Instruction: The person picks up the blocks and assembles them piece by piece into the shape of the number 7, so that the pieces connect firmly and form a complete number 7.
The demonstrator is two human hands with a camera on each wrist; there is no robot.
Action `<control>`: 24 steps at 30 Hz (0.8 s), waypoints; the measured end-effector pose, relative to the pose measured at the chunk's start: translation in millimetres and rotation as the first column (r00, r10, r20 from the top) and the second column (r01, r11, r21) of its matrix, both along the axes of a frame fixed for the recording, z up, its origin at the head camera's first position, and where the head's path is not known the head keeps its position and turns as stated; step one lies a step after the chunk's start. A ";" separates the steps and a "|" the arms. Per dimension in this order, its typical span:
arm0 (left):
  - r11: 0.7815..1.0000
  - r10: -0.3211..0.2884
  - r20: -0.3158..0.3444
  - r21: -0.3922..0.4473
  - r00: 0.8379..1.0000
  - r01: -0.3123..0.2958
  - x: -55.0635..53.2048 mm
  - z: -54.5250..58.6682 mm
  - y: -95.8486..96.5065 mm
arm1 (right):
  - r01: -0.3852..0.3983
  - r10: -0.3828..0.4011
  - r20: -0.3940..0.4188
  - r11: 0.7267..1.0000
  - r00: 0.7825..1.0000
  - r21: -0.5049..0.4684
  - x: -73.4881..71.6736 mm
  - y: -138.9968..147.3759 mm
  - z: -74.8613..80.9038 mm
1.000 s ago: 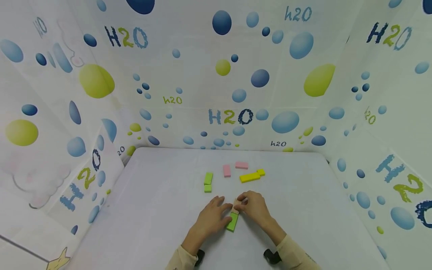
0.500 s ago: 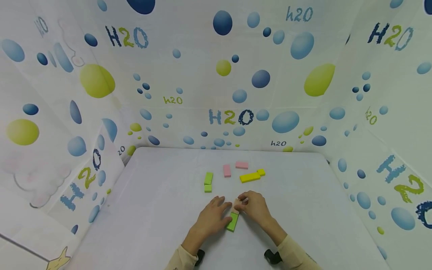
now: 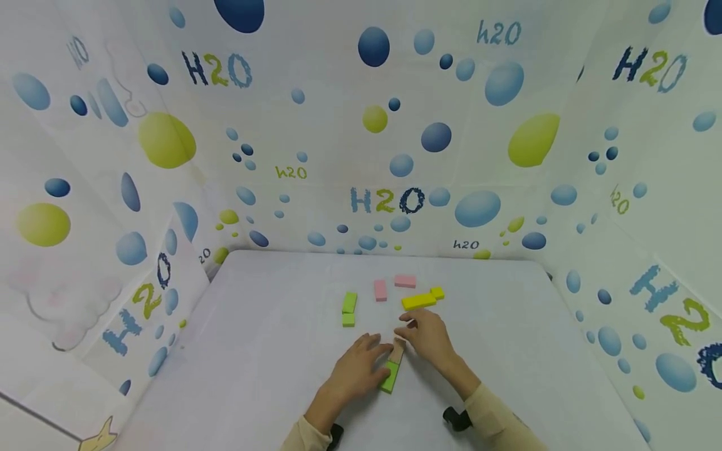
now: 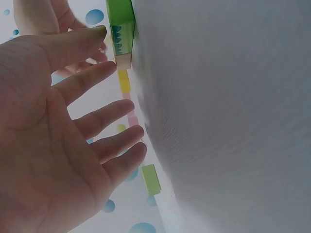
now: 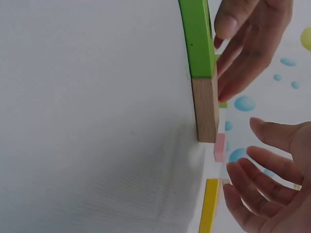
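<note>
A long green block (image 3: pixel 389 379) and a plain wooden block (image 5: pixel 205 109) lie end to end in one line on the white tabletop. My left hand (image 3: pixel 354 371) is along their left side, fingers extended. Its thumb tip is right at the green block and its index fingertip right at the wooden one. In the left wrist view, a dark green scalloped print shows on the green block (image 4: pixel 121 29). My right hand (image 3: pixel 430 337) hovers just right of the wooden block's far end, apart from it, with its fingers loosely bent and nothing between them.
Beyond the hands lie two green blocks (image 3: pixel 350 303) touching, two separate pink blocks (image 3: pixel 405 281), and a long yellow block (image 3: pixel 418 302) with a small yellow block (image 3: pixel 437 293) at its end. A printed curtain (image 3: pixel 316 125) encloses the table's back and sides.
The right hand has let go of the wooden block and moved slightly away, up and to the right. The left hand stays beside the two blocks. The head view has tilted slightly.
</note>
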State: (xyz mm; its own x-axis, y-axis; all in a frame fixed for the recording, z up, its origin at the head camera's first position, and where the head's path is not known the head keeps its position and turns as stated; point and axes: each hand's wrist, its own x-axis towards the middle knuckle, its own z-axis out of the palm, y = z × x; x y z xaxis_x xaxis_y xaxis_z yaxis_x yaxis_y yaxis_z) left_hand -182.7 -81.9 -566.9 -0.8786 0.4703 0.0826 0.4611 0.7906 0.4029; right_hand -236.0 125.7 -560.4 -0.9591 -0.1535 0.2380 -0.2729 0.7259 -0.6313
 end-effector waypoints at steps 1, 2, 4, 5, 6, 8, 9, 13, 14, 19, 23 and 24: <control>1.000 -0.001 0.002 0.000 1.000 0.001 0.5 -0.3 -0.1 | -0.009 0.009 -0.019 1.000 1.000 0.013 -3.2 -0.2 0.2; 1.000 -0.005 -0.002 0.003 1.000 0.005 0.9 -0.8 -0.4 | -0.019 0.020 -0.042 0.999 0.999 0.027 -6.4 -0.6 0.5; 1.000 -0.013 -0.008 0.008 1.000 0.013 2.4 -0.5 -0.9 | -0.042 0.045 -0.081 0.998 0.996 0.043 -13.0 -1.1 0.9; 1.000 -0.017 -0.010 0.011 1.000 0.017 3.4 0.0 -1.2 | -0.051 0.055 -0.094 0.998 0.994 0.044 -16.3 -1.6 1.2; 1.000 -0.022 -0.015 0.016 1.000 0.022 4.2 0.0 -1.3 | -0.059 0.063 -0.098 0.997 0.993 0.043 -19.4 -2.3 1.6; 0.999 -0.028 -0.019 0.022 0.999 0.028 5.6 -0.5 -1.5 | -0.070 0.073 -0.093 0.997 0.993 0.033 -26.1 -3.8 1.5; 0.999 -0.029 -0.019 0.022 0.999 0.029 6.4 -0.8 -1.3 | -0.073 0.075 -0.084 0.997 0.994 0.030 -29.3 -4.4 1.2; 0.999 -0.030 -0.011 0.035 0.999 0.030 8.3 -1.5 -0.5 | -0.073 0.076 -0.070 0.996 0.995 0.046 -41.1 -6.6 -0.3; 0.999 -0.028 -0.010 0.032 1.000 0.029 8.4 -1.4 -0.1 | -0.074 0.078 -0.075 0.996 0.994 0.057 -44.1 -6.9 -0.9; 1.000 -0.022 -0.005 0.011 1.000 0.022 6.9 0.3 1.5 | -0.082 0.091 -0.092 0.992 0.992 0.098 -59.3 -9.0 -2.0; 1.000 -0.020 -0.005 0.016 1.000 0.020 6.3 2.3 2.2 | -0.084 0.089 -0.054 0.992 0.995 0.097 -67.7 -12.8 -0.1; 1.000 -0.019 -0.005 0.018 1.000 0.019 6.4 2.3 2.2 | -0.085 0.090 -0.050 0.992 0.995 0.097 -69.3 -14.0 0.4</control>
State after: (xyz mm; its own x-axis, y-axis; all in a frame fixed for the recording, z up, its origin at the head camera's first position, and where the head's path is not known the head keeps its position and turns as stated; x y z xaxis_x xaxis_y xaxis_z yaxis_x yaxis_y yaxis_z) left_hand -176.3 -79.7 -564.6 -0.8690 0.4855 0.0957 0.4782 0.7740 0.4151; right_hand -305.3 111.6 -560.0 -0.9271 -0.2605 0.2694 -0.3697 0.7538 -0.5433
